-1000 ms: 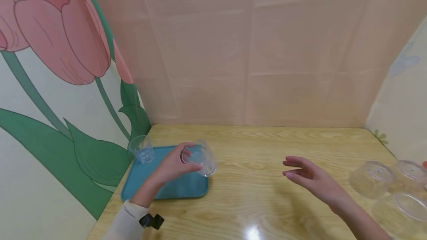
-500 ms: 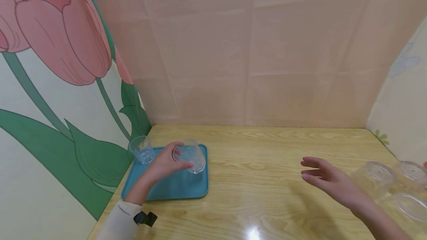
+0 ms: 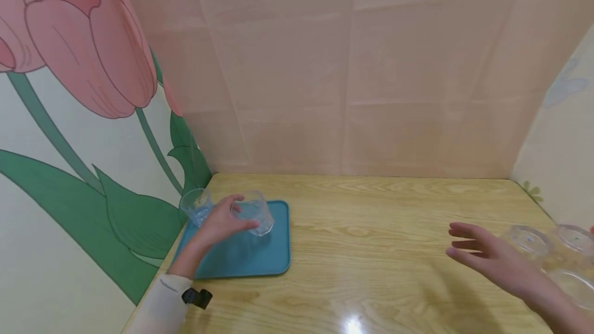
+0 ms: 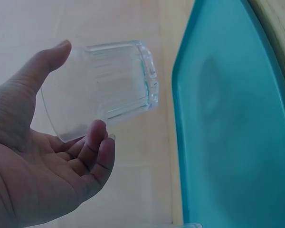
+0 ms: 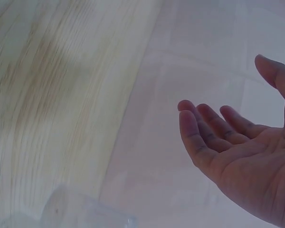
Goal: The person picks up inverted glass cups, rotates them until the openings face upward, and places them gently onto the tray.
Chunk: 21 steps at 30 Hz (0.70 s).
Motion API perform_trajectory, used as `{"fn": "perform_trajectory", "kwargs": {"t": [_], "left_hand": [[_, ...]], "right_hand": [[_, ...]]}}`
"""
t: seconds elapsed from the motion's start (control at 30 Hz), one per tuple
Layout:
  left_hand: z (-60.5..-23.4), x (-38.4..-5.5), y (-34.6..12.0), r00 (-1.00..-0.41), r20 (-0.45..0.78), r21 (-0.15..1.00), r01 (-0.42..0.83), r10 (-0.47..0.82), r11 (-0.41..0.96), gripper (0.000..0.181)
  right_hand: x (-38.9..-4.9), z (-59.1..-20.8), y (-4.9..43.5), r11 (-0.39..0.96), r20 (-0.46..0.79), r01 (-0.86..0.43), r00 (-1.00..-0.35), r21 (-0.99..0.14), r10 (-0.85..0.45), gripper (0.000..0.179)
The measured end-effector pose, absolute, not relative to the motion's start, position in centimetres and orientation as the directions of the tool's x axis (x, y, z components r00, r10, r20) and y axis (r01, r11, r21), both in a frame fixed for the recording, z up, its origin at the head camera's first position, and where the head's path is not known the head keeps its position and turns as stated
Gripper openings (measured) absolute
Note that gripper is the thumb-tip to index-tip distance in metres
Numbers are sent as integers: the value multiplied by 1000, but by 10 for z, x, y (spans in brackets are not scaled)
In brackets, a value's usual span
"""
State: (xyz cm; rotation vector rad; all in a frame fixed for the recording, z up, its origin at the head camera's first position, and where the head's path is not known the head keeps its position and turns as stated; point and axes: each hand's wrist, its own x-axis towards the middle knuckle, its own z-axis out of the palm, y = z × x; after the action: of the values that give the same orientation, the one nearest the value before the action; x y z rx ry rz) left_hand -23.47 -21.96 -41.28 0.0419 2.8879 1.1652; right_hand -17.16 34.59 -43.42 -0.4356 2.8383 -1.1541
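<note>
My left hand (image 3: 226, 222) grips a clear plastic cup (image 4: 118, 83) near its rim, thumb on one side and fingers on the other. The cup is mouth up and slightly tilted above the blue tray (image 3: 278, 259), with a gap between its base and the tray in the left wrist view. Another clear cup (image 3: 197, 205) stands upright at the tray's far left corner, partly behind the hand. My right hand (image 3: 494, 259) hovers over the right side of the table, fingers loosely bent and holding nothing. Close beside it are upside-down clear cups (image 3: 529, 239), partly hidden by the hand and forearm.
The wood-grain table (image 3: 371, 251) ends at a pink-beige backdrop (image 3: 348, 92). A tulip-printed panel (image 3: 93, 117) borders the tray's left side, and a pale panel (image 3: 566, 143) stands on the right. Another upside-down cup (image 3: 575, 238) is near the right edge.
My left hand has carried its cup leftward from the tray's right edge to over the tray's back middle. My right hand has moved right, toward the upside-down cups.
</note>
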Motion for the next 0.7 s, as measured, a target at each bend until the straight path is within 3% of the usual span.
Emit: {"fn": "perform_trajectory", "kwargs": {"t": [0.7], "left_hand": [[-420,-248,-247,-1000,-13,682,-27,-25,731,94]], "right_hand": [[-157,-420,397,834,-4,-144,-985,-533,-173,68]]}}
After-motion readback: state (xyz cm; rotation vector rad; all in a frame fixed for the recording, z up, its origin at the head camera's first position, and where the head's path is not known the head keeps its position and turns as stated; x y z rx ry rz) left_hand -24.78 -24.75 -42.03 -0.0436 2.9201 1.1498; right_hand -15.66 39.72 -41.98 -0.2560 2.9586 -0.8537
